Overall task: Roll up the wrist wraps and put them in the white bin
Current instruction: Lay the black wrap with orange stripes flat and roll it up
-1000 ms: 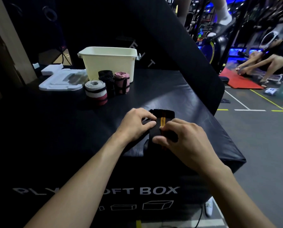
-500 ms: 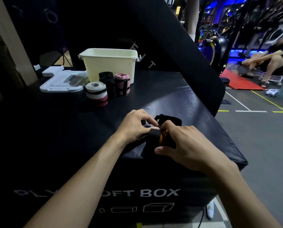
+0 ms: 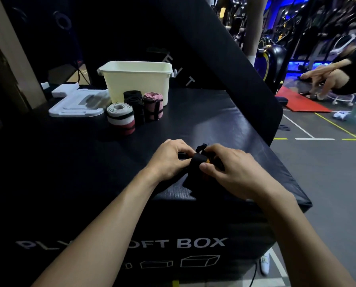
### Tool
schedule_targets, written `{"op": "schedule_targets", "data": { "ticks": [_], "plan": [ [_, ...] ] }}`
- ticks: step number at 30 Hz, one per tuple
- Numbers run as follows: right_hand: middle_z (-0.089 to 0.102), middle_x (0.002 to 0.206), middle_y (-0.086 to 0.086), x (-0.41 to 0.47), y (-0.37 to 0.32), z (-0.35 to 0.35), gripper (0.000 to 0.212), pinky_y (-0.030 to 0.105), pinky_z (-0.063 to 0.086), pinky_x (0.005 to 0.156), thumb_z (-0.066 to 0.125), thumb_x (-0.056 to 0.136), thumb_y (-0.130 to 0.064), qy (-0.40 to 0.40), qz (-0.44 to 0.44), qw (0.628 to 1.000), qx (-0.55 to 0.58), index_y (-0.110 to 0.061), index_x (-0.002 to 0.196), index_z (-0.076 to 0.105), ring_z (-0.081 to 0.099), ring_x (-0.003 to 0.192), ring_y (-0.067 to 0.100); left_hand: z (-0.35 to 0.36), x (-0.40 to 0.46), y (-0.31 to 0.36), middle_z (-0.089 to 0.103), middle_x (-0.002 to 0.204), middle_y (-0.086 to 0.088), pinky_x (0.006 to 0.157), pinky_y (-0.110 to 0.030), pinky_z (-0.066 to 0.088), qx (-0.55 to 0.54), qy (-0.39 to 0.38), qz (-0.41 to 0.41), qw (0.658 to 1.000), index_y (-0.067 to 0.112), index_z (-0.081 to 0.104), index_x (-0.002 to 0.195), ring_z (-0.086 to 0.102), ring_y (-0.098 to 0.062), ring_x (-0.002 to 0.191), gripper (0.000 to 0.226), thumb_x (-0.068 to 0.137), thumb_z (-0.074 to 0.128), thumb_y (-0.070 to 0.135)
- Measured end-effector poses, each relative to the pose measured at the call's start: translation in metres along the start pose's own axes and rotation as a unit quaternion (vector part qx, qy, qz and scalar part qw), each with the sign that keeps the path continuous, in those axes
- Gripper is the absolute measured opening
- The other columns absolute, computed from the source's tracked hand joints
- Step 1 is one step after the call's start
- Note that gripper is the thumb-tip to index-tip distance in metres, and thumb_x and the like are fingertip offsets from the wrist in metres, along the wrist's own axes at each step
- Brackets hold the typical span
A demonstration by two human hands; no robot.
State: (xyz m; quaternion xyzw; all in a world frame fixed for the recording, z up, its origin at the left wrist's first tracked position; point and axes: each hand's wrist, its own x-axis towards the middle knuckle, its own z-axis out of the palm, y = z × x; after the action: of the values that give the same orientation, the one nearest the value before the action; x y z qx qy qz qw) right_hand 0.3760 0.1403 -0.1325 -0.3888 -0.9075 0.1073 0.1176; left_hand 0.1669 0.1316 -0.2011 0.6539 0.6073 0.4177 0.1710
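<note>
Rolling step, mid-wrap. My left hand (image 3: 170, 159) and right hand (image 3: 233, 172) both pinch the black wrist wrap (image 3: 197, 162), an orange stripe showing at its edge; it sits between my fingertips, just above the near part of the black plyo box (image 3: 224, 129). A loose end pokes up behind my right fingers. Roll looks small and unfinished, I judge. Next: keep turns tight, secure the tail. Beyond my hands, to the left, three rolled wraps (image 3: 135, 112) stand just before the white bin (image 3: 136, 81), not yet inside.
</note>
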Motion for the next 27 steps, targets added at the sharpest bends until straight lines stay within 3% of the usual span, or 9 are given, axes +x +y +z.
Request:
{"op": "schedule_targets", "data": {
  "ticks": [2,5,12,17,21,24,27],
  "plan": [
    [0.068,0.112,-0.007,0.003,0.002,0.001,0.030,0.043,0.033,0.089,0.047,0.102,-0.052,0.000,0.019,1.000,0.001,-0.028,0.121,0.047,0.060,0.112,0.024,-0.001,0.000,-0.001,0.069,0.094,0.014,0.089,-0.040,0.056,0.007,0.002,0.004,1.000,0.051,0.073,0.077,0.066,-0.016,0.099,0.022,0.082,0.083,0.031],
    [0.063,0.099,-0.012,0.009,0.004,0.004,0.023,0.043,0.027,0.085,0.045,0.102,-0.052,0.003,0.048,0.998,0.029,-0.031,0.110,0.048,0.059,0.107,0.022,-0.001,0.000,-0.002,0.068,0.093,0.015,0.087,-0.038,0.056,0.017,-0.003,0.012,1.000,0.052,0.070,0.075,0.065,-0.018,0.098,0.027,0.084,0.082,0.030],
    [0.046,0.107,-0.001,0.026,0.011,0.018,0.033,0.042,0.024,0.085,0.034,0.105,-0.047,0.056,0.122,0.991,0.028,-0.024,0.102,0.057,0.048,0.113,0.029,0.000,-0.001,-0.002,0.067,0.091,0.017,0.085,-0.032,0.051,0.039,-0.002,0.028,0.999,0.057,0.066,0.075,0.063,-0.018,0.096,0.025,0.084,0.076,0.035],
    [0.056,0.113,-0.003,0.031,0.008,0.018,0.017,0.043,0.024,0.085,0.045,0.103,-0.043,0.110,0.117,0.985,0.066,-0.035,0.116,0.051,0.054,0.112,0.026,-0.001,-0.002,0.000,0.069,0.094,0.018,0.087,-0.028,0.052,0.031,0.006,0.005,1.000,0.049,0.073,0.080,0.065,-0.012,0.097,0.015,0.086,0.079,0.036],
    [0.051,0.102,-0.005,0.031,0.002,0.020,0.006,0.040,0.026,0.082,0.054,0.100,-0.035,0.167,0.087,0.982,0.017,-0.031,0.103,0.057,0.053,0.104,0.025,-0.002,-0.005,0.006,0.075,0.090,0.010,0.082,-0.026,0.055,-0.026,0.036,-0.016,0.999,0.028,0.080,0.090,0.071,-0.006,0.087,0.008,0.086,0.080,0.021],
    [0.057,0.101,-0.005,0.029,0.000,0.021,0.010,0.038,0.028,0.078,0.051,0.100,-0.034,0.189,0.070,0.978,-0.049,-0.029,0.101,0.060,0.058,0.100,0.025,-0.005,-0.007,0.009,0.078,0.085,0.011,0.079,-0.020,0.052,-0.051,0.037,-0.030,0.998,0.024,0.080,0.089,0.073,-0.003,0.083,0.016,0.086,0.075,0.010],
    [0.060,0.105,-0.004,0.024,0.001,0.023,0.025,0.039,0.033,0.080,0.049,0.100,-0.049,0.188,0.057,0.979,-0.062,-0.029,0.106,0.063,0.059,0.101,0.024,-0.006,-0.009,0.011,0.078,0.084,0.013,0.079,-0.017,0.050,-0.056,0.033,-0.034,0.997,0.027,0.079,0.086,0.072,0.001,0.081,0.022,0.086,0.073,0.006]
  ]
}}
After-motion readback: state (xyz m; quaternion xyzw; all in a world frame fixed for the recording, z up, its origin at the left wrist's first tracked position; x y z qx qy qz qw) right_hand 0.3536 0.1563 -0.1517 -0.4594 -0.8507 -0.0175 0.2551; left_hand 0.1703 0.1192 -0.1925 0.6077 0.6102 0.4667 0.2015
